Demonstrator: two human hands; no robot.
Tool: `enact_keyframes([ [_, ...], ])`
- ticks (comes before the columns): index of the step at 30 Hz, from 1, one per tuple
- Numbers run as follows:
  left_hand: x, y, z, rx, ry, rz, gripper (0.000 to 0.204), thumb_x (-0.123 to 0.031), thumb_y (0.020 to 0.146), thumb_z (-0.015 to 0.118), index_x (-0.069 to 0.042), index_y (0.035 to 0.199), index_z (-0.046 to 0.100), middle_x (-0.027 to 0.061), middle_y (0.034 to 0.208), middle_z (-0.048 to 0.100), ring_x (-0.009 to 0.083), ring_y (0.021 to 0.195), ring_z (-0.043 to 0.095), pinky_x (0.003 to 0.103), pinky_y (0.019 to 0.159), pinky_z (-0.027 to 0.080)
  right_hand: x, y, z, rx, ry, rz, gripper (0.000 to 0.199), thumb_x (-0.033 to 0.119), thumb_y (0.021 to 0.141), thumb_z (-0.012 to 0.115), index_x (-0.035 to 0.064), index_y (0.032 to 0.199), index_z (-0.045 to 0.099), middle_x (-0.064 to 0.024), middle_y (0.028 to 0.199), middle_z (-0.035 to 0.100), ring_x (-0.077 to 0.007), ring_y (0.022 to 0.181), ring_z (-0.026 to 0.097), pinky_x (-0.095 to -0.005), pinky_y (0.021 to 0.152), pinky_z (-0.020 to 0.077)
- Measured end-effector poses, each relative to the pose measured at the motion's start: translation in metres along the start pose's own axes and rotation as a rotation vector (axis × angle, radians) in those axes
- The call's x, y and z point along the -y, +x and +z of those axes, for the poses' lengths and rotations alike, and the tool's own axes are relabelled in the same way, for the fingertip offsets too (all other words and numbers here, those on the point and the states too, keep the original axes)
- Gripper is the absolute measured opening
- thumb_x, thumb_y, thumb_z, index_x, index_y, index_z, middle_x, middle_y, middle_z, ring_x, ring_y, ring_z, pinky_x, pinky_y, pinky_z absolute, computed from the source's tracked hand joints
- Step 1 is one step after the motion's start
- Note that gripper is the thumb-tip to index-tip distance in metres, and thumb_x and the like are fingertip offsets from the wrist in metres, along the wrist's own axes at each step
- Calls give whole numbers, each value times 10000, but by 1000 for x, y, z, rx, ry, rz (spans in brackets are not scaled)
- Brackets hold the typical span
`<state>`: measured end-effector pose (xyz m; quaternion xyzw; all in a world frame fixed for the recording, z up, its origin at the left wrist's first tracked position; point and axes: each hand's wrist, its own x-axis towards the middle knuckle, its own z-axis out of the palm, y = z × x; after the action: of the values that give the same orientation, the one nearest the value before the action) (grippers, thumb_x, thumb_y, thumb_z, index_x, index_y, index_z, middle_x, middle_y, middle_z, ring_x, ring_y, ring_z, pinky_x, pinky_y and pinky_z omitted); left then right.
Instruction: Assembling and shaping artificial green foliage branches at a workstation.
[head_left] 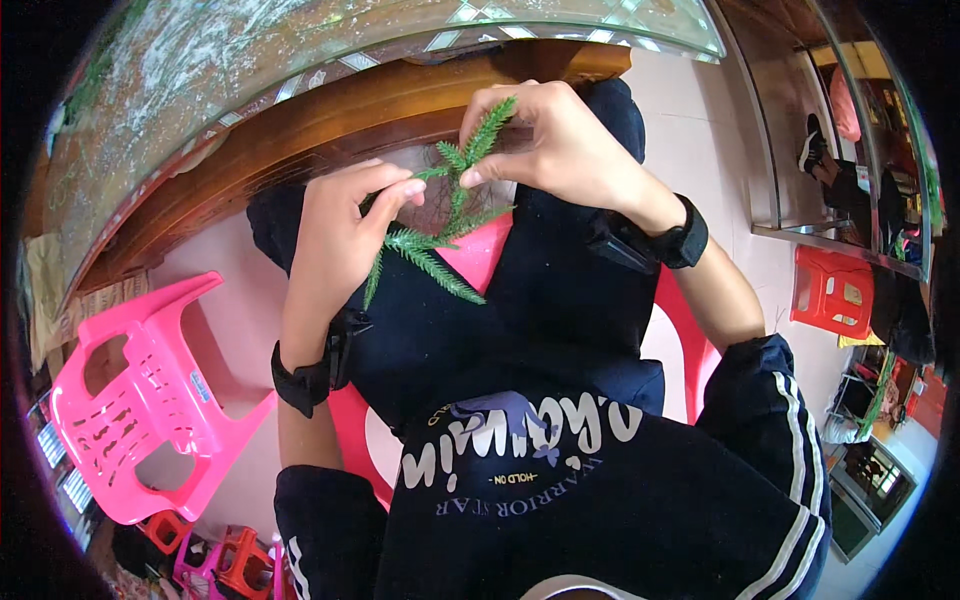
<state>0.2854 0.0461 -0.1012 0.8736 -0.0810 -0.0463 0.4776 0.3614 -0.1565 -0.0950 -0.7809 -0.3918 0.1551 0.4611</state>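
A green artificial pine sprig [440, 235] with several needled branches hangs between both hands above my lap. My left hand [340, 235] pinches it at the stem near the lower branches, fingers curled around it. My right hand [555, 140] pinches the upper branch tip between thumb and fingers. Both wrists wear black bands. The hands are close to the wooden edge of a glass-topped table [300, 110].
I sit on a pink plastic chair [690, 350], wearing dark trousers and a dark top. A second pink plastic chair [140, 400] stands at the left. A red stool [830, 290] and a glass shelf [790, 150] are at the right. Small stools lie at lower left.
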Motion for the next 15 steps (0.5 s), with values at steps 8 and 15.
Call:
enact_keyframes([
  [8, -4, 0, 5, 16, 51, 93, 103, -64, 756, 592, 33, 789, 608, 158, 681, 577, 283, 629, 569, 315, 572, 417, 2, -1, 1, 33, 44, 28, 218, 70, 708, 713, -16, 861, 583, -62, 791, 598, -126, 741, 584, -249, 675, 478],
  [15, -2, 0, 2, 60, 123, 255, 95, -68, 748, 622, 25, 763, 618, 110, 608, 510, 205, 574, 499, 307, 563, 374, 2, -2, 4, 21, 55, 17, 223, 62, 710, 710, -19, 870, 577, -65, 808, 591, -123, 745, 587, -247, 671, 483],
])
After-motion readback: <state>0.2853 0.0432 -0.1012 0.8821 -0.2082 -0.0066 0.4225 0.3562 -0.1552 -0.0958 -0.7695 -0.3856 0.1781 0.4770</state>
